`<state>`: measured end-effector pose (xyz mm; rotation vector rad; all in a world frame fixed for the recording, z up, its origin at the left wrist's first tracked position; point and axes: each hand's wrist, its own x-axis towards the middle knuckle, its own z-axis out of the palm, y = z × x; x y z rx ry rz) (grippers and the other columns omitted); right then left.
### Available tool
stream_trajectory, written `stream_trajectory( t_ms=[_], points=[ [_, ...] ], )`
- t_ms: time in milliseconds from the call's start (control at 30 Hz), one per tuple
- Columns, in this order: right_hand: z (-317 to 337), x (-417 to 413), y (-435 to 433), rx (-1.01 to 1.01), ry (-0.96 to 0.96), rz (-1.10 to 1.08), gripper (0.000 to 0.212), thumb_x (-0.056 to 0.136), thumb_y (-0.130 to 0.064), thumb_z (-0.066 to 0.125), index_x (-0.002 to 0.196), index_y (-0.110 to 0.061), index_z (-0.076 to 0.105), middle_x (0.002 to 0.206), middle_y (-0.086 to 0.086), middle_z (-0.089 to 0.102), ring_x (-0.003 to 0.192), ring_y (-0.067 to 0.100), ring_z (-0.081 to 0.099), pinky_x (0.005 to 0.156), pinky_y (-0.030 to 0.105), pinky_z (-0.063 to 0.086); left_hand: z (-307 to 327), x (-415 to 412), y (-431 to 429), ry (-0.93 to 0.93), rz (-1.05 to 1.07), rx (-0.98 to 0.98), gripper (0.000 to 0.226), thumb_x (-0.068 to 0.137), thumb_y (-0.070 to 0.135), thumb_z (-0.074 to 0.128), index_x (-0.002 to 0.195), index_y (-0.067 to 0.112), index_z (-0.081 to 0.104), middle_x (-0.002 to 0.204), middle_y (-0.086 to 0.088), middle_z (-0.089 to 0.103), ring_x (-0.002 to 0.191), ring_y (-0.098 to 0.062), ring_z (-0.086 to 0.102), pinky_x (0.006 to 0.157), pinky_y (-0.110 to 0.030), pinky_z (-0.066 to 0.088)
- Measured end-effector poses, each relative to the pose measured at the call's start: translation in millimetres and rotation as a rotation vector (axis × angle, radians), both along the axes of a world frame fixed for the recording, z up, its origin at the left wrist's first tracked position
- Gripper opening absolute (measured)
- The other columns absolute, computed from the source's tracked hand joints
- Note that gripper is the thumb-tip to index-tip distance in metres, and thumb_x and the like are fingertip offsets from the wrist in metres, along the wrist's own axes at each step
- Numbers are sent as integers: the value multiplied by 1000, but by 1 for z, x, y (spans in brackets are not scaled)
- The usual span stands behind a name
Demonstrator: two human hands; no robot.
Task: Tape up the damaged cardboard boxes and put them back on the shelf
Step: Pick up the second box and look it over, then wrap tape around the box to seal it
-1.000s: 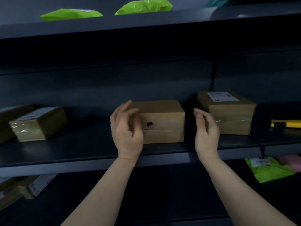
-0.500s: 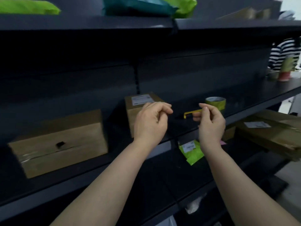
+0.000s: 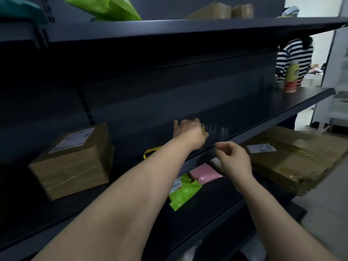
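- As its front shows shiny tape, the box point(image 3: 73, 159) on the shelf point(image 3: 263, 113), left of both arms, looks finished and parked.
- Left hand point(image 3: 188, 131) stretches deep over the tape roll point(image 3: 204, 129), probably to fetch it; blur hides whether its fingers grip.
- Right hand point(image 3: 233, 159) hovers at the shelf edge, loosely curled, empty.
- Tape roll sits on that same shelf, mostly hidden.

Person, seen from own head camera. Two arms, uncovered along all that shows.
- Left forearm point(image 3: 120, 200): bare from frame edge to wrist.
- Left hand point(image 3: 188, 132): bare, outline softened by blur.
- Right forearm point(image 3: 278, 221): bare likewise.
- Right hand point(image 3: 235, 159): bare, knuckles and fingers clearly outlined.
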<state>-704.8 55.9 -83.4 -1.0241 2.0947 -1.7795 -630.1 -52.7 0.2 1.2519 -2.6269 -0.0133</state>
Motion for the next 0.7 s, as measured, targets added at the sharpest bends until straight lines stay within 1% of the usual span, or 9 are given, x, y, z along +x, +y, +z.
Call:
stream_trajectory(
  t_ms=[133, 233, 333, 400, 467, 533, 600, 633, 700],
  points=[
    [3, -33, -11, 108, 159, -60, 46, 87, -23, 62, 132, -22, 52, 128, 3, 57, 121, 23, 50, 98, 37, 45, -11, -31, -19, -122, 54, 29, 52, 100, 43, 48, 145, 17, 44, 146, -9, 51, 137, -26, 45, 124, -42, 8],
    [11, -56, -24, 194, 263, -72, 75, 86, -28, 68, 148, -13, 29, 151, 11, 34, 140, 29, 28, 112, 41, 29, -18, -35, -25, -149, 70, 6, 45, 99, 21, 45, 143, 19, 48, 141, -5, 56, 131, -22, 49, 125, -39, 2],
    [21, -75, -46, 276, 292, -67, 94, 84, -33, 70, 152, -8, 11, 160, 14, 15, 148, 29, 6, 119, 43, 11, -20, -30, -25, -133, 60, -35, 52, 92, 7, 43, 142, 18, 48, 136, -7, 59, 127, -22, 52, 125, -39, 0],
    [27, -85, -61, 392, 298, -37, 97, 85, -38, 68, 153, -8, 6, 161, 12, 12, 149, 28, 1, 118, 49, 6, -19, -27, -25, -123, 52, -50, 50, 92, 8, 45, 142, 18, 49, 135, -7, 60, 127, -23, 52, 125, -39, 0],
    [32, -90, -71, 504, 244, 8, 86, 87, -39, 65, 152, -12, 16, 157, 11, 26, 147, 27, 13, 117, 54, 5, -19, -23, -27, -120, 55, -55, 50, 92, 9, 47, 141, 17, 50, 134, -7, 61, 126, -22, 53, 125, -39, -2],
    [32, -90, -76, 504, 222, -31, 50, 90, -35, 61, 137, -21, 47, 133, 9, 56, 131, 29, 43, 117, 54, 9, -19, -16, -27, -93, 63, -73, 51, 93, 9, 48, 143, 17, 49, 133, -8, 63, 128, -23, 53, 125, -38, -6],
    [32, -83, -76, 366, 276, -111, 14, 92, -31, 59, 104, -30, 66, 105, 2, 70, 107, 26, 60, 117, 52, 15, -13, -7, -26, -19, 79, -120, 48, 95, 11, 49, 143, 18, 49, 134, -11, 63, 135, -28, 46, 125, -36, -5],
    [33, -77, -73, 260, 276, -104, 9, 91, -29, 59, 92, -33, 67, 99, -1, 71, 100, 24, 62, 115, 52, 23, -8, 0, -23, 36, 89, -151, 44, 98, 16, 50, 142, 18, 50, 133, -13, 63, 139, -31, 40, 125, -34, -3],
    [41, -57, -67, 41, 202, -56, 9, 90, -28, 60, 87, -34, 65, 96, -4, 71, 95, 20, 63, 102, 45, 42, 8, 19, -13, 144, 106, -234, 37, 102, 28, 48, 137, 19, 52, 126, -15, 67, 144, -33, 33, 124, -31, 1]
  ],
)
